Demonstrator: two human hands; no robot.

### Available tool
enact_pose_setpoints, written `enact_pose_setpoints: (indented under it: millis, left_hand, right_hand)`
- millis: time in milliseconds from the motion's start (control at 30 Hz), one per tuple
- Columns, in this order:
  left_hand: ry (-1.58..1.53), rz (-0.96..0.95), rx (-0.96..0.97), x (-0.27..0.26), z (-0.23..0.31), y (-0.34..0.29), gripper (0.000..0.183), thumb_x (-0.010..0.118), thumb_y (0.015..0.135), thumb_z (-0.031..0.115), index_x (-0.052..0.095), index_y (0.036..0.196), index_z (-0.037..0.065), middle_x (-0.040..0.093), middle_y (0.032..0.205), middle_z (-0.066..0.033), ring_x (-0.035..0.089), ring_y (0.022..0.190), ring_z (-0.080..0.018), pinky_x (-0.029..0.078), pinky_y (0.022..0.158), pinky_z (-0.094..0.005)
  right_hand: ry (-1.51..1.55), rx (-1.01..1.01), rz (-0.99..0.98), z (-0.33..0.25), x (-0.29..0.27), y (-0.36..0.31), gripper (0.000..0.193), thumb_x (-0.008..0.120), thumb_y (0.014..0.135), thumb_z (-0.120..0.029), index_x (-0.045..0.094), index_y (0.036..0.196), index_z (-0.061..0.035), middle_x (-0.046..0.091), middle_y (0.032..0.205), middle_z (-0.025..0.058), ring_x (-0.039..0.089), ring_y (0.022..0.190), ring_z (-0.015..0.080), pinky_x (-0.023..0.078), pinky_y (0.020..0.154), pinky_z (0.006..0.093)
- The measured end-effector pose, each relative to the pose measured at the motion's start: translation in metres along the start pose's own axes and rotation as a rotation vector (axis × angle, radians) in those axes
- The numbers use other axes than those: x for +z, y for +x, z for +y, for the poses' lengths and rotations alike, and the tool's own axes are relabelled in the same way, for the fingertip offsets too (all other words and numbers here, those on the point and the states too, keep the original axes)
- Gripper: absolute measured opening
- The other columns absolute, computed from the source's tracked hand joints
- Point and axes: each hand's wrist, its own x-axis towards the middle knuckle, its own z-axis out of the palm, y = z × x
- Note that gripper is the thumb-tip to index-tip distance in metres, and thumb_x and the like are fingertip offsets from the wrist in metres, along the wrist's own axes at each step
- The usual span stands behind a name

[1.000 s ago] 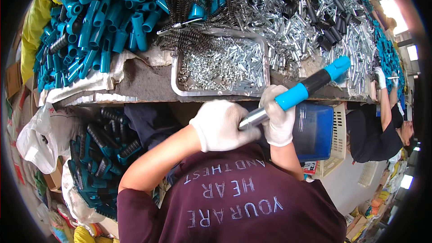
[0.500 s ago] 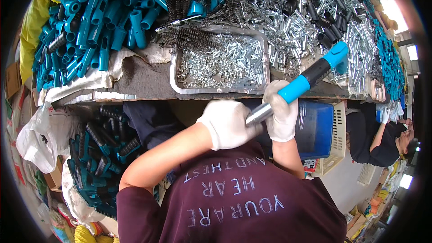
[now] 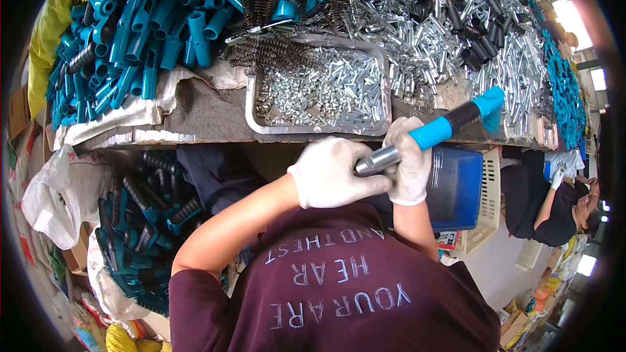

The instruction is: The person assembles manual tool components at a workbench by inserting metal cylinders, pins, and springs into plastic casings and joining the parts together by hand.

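Observation:
A blue tubular tool (image 3: 432, 133) with a black grip band and a silver metal end is held slantwise in front of my chest, its blue tip up to the right. My right hand (image 3: 409, 173), in a white glove, is wrapped round it where the blue body meets the metal. My left hand (image 3: 336, 173), also gloved, closes about the silver end; part of that end is hidden by the glove. Just beyond my hands, a metal tray (image 3: 319, 132) of small silver pins and short parts sits at the bench edge.
Blue tubes (image 3: 140, 32) are heaped on the bench at left. Dark springs (image 3: 267, 52) lie behind the tray, silver and black parts (image 3: 417, 39) to the right. Below stand a blue bin (image 3: 456, 189) and a pile of blue-black handles (image 3: 147, 221). Another person (image 3: 554, 202) works at far right.
The tool's blue tip has swung lower. My left hand has turned on the silver end, its fingers now reaching further to the right. My right hand keeps its grip.

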Motion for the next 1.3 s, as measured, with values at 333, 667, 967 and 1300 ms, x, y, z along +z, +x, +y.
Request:
enact_pose_setpoints:
  millis: [333,667,967,1300]
  left_hand:
    - [0.372,0.221,-0.083,0.019,-0.007,0.005,0.034,0.066,0.083,0.041,0.071,0.080,0.007,0.069,0.073,-0.0163,0.069,0.066,-0.0319,0.055,0.062,-0.0399]
    - [0.420,0.280,-0.181,0.045,-0.027,0.013,0.024,0.063,0.081,0.028,0.069,0.092,0.006,0.069,0.074,-0.0177,0.070,0.069,-0.0340,0.056,0.067,-0.0456]
    - [-0.204,-0.156,-0.088,0.055,-0.186,-0.014,0.026,0.072,0.075,0.010,0.072,0.101,0.006,0.073,0.085,-0.0086,0.067,0.074,-0.0143,0.055,0.072,-0.0316]
    - [0.078,0.216,-0.563,0.091,-0.302,0.004,0.048,0.063,0.087,0.036,0.063,0.125,0.007,0.062,0.125,-0.0224,0.057,0.119,-0.0373,0.047,0.098,-0.0415]
  right_hand:
    - [-0.169,-0.026,0.079,0.006,0.009,-0.002,0.010,0.067,0.084,-0.005,0.057,0.081,-0.0047,0.057,0.075,0.0011,0.046,0.053,0.0058,0.034,0.044,0.0215]
    - [-0.404,-0.189,0.190,0.024,0.005,-0.008,0.018,0.072,0.080,0.002,0.056,0.075,-0.0036,0.055,0.065,-0.0002,0.050,0.054,0.0062,0.041,0.049,0.0244]
    - [-0.549,0.422,-0.521,-0.038,-0.096,-0.008,0.062,0.073,0.079,-0.005,0.050,0.137,0.0039,0.069,0.083,0.0183,0.068,0.065,0.0205,0.056,0.062,0.0299]
    - [-1.339,0.377,-0.558,0.106,-0.035,-0.005,0.040,0.071,0.080,-0.032,0.067,0.107,-0.0032,0.068,0.094,0.0234,0.066,0.088,0.0414,0.052,0.078,0.0443]
